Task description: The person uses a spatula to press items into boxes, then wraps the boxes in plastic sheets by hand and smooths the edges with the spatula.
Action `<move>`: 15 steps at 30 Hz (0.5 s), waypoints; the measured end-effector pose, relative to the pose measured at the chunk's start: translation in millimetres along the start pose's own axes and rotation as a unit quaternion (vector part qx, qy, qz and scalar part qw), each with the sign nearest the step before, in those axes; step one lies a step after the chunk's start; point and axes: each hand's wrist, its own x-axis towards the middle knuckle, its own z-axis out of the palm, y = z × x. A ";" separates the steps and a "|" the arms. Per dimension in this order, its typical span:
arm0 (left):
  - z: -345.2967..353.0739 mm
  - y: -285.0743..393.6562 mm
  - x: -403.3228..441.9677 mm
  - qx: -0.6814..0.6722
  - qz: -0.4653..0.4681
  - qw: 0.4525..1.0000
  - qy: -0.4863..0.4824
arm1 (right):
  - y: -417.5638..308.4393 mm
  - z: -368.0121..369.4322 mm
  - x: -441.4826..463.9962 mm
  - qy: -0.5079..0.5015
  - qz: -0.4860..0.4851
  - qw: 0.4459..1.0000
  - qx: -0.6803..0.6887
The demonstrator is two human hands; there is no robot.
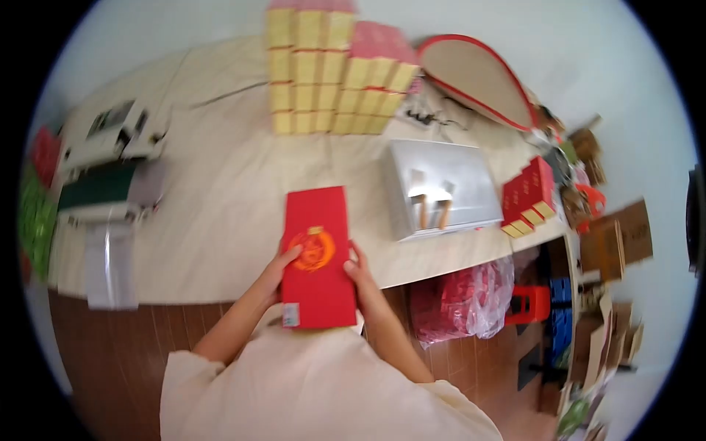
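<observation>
A flat red box (320, 294) with an orange-gold round emblem and a small white label at its lower left corner is held up in front of my body, near the table's front edge. My left hand (278, 270) grips its left side, the thumb lying on the front face. Along the right side, my right hand (359, 273) holds it too, with the thumb at the edge. The fingers behind the box are hidden. Beyond it on the table (213, 169) stand stacked boxes (312, 73) with red tops and yellow sides.
A silver metal box (445, 187) with two brushes on it is at right, beside red boxes (528, 195). A white machine (110, 136) stands at left. Below the table's right edge are a plastic-wrapped pink bundle (467, 298) and a red stool (531, 304).
</observation>
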 end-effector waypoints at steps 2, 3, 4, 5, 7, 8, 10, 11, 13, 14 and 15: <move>-8.0 -2.2 -8.7 0.021 0.035 0.999 0.008 | 5.5 11.1 -1.5 0.001 0.018 0.999 -0.043; -11.1 -0.3 -10.6 0.054 0.066 0.996 -0.001 | 1.0 20.2 -6.4 -0.002 0.029 0.999 -0.032; -11.1 0.4 -11.5 0.091 0.097 0.991 -0.015 | -6.1 27.5 -12.0 -0.003 0.034 0.999 -0.021; -12.4 0.4 -9.6 0.131 0.097 0.987 -0.011 | 1.4 23.8 -10.7 0.008 0.018 1.000 -0.006; -18.2 -7.8 -4.6 0.226 0.102 0.969 0.022 | 10.6 24.0 -16.5 0.046 0.009 0.998 -0.036; -36.9 -16.9 9.0 0.224 0.098 0.969 0.023 | 15.7 23.9 -19.5 0.083 -0.002 0.994 -0.066; -80.5 -37.6 40.4 0.374 0.098 0.921 0.041 | 31.6 19.7 -24.1 0.121 -0.019 0.989 -0.079; -88.9 -36.5 41.4 0.403 0.147 0.901 0.060 | 36.4 14.1 -27.2 0.149 -0.002 0.987 -0.053; -127.5 -35.8 50.1 0.498 0.209 0.831 0.138 | 44.7 4.0 -28.2 0.192 0.020 0.981 -0.031; -147.9 -34.8 50.1 0.584 0.263 0.738 0.211 | 44.7 3.3 -28.4 0.186 0.025 0.982 -0.034; -165.5 -30.5 46.8 0.581 0.263 0.738 0.220 | 44.4 2.7 -25.7 0.200 0.031 0.979 -0.025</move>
